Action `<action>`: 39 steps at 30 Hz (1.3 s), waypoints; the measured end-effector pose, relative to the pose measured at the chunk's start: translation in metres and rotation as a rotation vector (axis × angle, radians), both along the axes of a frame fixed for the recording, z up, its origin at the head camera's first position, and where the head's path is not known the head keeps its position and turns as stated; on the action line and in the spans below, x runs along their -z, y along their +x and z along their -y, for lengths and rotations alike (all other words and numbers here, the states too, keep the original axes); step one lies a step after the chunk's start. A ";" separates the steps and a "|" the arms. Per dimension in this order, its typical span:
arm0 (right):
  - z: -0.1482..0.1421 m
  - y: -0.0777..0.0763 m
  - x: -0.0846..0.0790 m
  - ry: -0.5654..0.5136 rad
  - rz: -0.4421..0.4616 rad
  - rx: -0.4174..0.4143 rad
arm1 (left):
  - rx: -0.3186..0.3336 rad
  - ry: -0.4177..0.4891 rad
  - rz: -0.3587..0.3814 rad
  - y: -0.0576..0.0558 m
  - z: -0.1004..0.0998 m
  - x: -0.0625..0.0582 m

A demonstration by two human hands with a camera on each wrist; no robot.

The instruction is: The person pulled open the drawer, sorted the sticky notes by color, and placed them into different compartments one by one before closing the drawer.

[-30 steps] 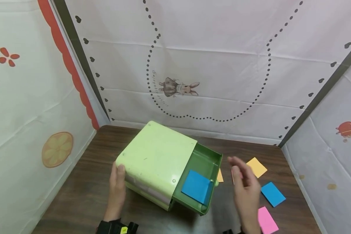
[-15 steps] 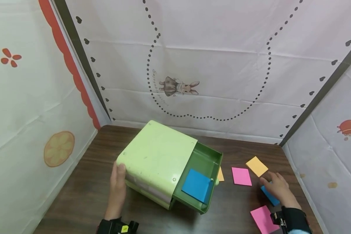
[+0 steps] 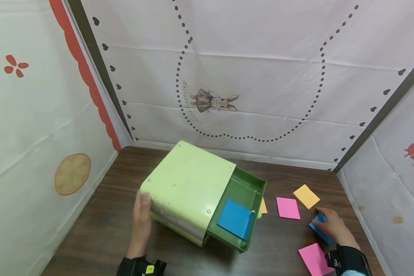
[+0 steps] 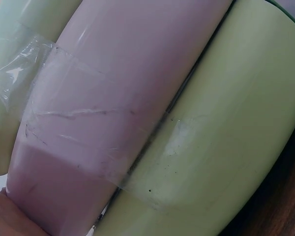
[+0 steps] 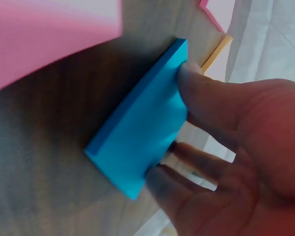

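A light green drawer box (image 3: 189, 188) stands on the table with its dark green drawer (image 3: 239, 188) pulled out to the right. Inside the drawer lies a blue sticky note pad (image 3: 234, 217). My left hand (image 3: 142, 222) rests against the box's left end with fairly straight fingers; the left wrist view shows the box's side, and only a bit of that hand. At the right, my right hand (image 3: 334, 227) pinches another blue sticky note pad (image 5: 137, 118) between thumb and fingers. That pad looks tilted in the right wrist view.
Near the right hand lie a pink sticky note pad (image 3: 314, 258), a second pink pad (image 3: 288, 208) and a yellow pad (image 3: 306, 196). Another yellow one (image 3: 263, 207) is partly hidden behind the drawer. Fabric walls (image 3: 207, 69) border the wooden table (image 3: 100, 237).
My right hand has moved right from beside the drawer to the blue sticky note pad on the table and taken hold of it. My left hand has stayed at the box.
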State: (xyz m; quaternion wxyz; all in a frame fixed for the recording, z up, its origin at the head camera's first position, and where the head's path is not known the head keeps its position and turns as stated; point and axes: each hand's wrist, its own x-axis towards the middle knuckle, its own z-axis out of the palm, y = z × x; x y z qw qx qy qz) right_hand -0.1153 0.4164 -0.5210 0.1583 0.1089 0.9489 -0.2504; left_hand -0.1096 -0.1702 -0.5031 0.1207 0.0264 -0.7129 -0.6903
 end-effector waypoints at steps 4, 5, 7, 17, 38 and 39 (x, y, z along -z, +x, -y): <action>-0.003 0.004 0.002 -0.031 0.002 0.081 | -0.006 0.010 -0.002 -0.001 -0.001 0.002; -0.003 0.005 0.004 -0.028 -0.007 0.102 | -0.011 0.012 -0.005 -0.001 -0.002 0.002; -0.004 0.005 0.007 -0.012 -0.034 0.135 | -0.015 0.009 -0.006 -0.002 -0.002 0.002; 0.003 0.004 0.013 0.035 -0.042 0.247 | -0.006 0.022 -0.007 -0.003 -0.005 0.003; 0.012 0.003 0.009 0.008 -0.002 0.310 | -0.017 -0.009 -0.050 -0.003 0.000 0.005; 0.012 0.003 0.009 0.001 -0.005 0.313 | -0.017 -0.017 -0.059 -0.003 0.001 0.004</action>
